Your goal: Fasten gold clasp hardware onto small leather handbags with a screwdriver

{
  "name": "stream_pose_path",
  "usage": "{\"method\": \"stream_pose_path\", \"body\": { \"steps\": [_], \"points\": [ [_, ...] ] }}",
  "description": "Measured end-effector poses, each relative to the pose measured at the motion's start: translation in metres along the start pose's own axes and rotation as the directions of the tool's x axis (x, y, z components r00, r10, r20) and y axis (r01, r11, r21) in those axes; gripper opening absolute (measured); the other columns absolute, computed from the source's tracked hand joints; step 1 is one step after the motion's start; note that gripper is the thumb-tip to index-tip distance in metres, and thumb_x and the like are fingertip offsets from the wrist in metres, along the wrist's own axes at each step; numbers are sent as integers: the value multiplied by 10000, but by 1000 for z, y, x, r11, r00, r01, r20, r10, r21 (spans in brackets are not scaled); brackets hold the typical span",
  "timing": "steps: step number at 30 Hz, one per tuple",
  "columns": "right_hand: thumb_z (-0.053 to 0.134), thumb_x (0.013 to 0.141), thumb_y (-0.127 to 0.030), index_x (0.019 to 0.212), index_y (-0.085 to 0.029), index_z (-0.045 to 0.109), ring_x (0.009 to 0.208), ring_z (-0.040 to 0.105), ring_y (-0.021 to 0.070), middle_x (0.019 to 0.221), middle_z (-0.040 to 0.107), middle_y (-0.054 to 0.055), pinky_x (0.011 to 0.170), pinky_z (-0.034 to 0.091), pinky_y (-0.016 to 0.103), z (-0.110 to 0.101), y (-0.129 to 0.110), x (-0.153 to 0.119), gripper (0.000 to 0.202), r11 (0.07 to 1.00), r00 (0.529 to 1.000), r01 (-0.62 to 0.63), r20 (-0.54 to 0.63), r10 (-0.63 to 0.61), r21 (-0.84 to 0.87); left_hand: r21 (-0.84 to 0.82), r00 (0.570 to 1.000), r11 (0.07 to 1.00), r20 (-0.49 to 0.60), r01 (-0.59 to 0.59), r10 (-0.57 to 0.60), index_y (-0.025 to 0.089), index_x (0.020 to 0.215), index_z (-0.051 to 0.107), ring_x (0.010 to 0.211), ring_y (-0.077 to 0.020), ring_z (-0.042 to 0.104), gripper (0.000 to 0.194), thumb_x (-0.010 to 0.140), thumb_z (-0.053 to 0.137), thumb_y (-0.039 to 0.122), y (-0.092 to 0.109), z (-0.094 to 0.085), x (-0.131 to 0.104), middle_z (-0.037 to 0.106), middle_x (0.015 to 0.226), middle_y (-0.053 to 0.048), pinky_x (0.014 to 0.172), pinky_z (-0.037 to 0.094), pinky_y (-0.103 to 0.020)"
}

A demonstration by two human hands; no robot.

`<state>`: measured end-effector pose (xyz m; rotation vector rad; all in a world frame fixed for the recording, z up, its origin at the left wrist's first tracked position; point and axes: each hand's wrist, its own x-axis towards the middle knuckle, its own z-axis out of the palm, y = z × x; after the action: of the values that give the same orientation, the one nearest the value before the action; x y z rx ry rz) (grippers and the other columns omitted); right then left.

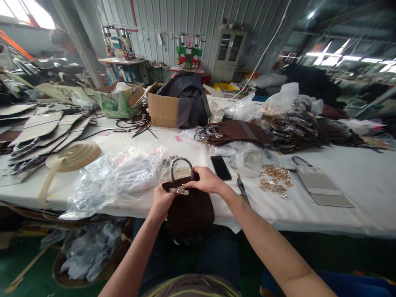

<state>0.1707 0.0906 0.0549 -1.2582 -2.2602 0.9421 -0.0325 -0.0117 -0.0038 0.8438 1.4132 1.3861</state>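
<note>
A small dark brown handbag [191, 214] hangs over the table's front edge, above my lap. Its arched handle [181, 160], which looks wrapped in film, points up and away from me. My left hand [163, 199] grips the bag's upper left side, thumb near a gold metal clasp [182, 191]. At the upper right corner, by the handle's base, my right hand [206, 180] holds the bag with its fingers bent around the top. The fingertips of both hands are partly hidden by the bag.
On the white table [368, 181] lie a phone [220, 168], dark pliers-like tool [243, 189], gold hardware pieces [274, 180] and a grey bag panel [323, 183]. Clear plastic bags [123, 177] and a tape roll [78, 155] sit left. Behind stands a cardboard box [163, 110]; brown panels [238, 133] are stacked nearby.
</note>
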Motion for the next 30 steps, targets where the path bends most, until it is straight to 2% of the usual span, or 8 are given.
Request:
{"method": "stream_pose_path", "body": {
  "steps": [4,8,13,17,19,21,24,30],
  "points": [
    [960,771,-407,942,-148,794,782,669,171,853,766,4,713,464,260,1,3,5,352,983,995,-16,99,-2,182,-39,1000,999,-21,-3,2,126,1001,891,808,-266,757,452,578,977,256,-4,1,0,863,931,-97,722,577,-307],
    [927,749,-319,958,-131,834,734,643,148,811,761,-14,679,442,244,-4,2,10,297,958,976,-50,219,-13,282,-20,999,1000,-46,-18,17,135,981,895,798,-249,751,426,565,955,210,-3,2,-2,865,923,-86,725,575,-297],
    [903,758,-245,823,-150,801,695,613,131,719,709,-32,637,382,231,-2,-13,8,153,993,992,69,102,-78,95,-91,999,996,-33,-14,11,145,1004,904,801,-246,762,465,558,1008,226,1,-2,-3,864,918,-82,754,595,-304],
    [915,782,-250,878,-163,834,733,653,155,783,762,6,663,399,246,0,-22,5,153,995,995,95,20,-95,-33,-131,1000,991,7,24,-24,130,1071,906,822,-244,769,511,638,1043,364,0,-6,-1,875,978,-114,771,597,-305],
    [916,776,-238,943,-163,859,764,670,161,832,785,12,684,420,242,-1,-21,4,191,996,996,83,41,-83,13,-82,1000,997,-25,-14,12,128,1067,906,830,-253,772,518,648,1045,398,-2,-6,0,875,979,-111,763,597,-305],
    [906,773,-244,1009,-149,870,779,677,157,865,792,8,697,441,229,-2,-16,5,257,988,991,57,113,-74,143,1,995,997,-65,-73,73,135,1034,907,816,-262,771,476,658,1034,398,-4,-4,0,870,938,-94,724,587,-299],
    [899,770,-269,1022,-127,870,747,663,147,844,778,-1,674,437,219,-3,-10,7,290,969,984,23,164,-65,246,97,985,987,-102,-130,140,150,979,906,795,-274,774,383,688,1005,379,-4,-2,-1,859,875,-74,682,575,-293],
    [919,754,-236,881,-167,841,726,669,162,789,768,4,637,381,233,-1,-18,6,164,994,995,97,43,-96,-41,126,983,984,-117,-125,140,160,1007,904,846,-298,797,414,668,985,384,-5,-3,-2,873,925,-79,739,608,-323]
  ]
}}
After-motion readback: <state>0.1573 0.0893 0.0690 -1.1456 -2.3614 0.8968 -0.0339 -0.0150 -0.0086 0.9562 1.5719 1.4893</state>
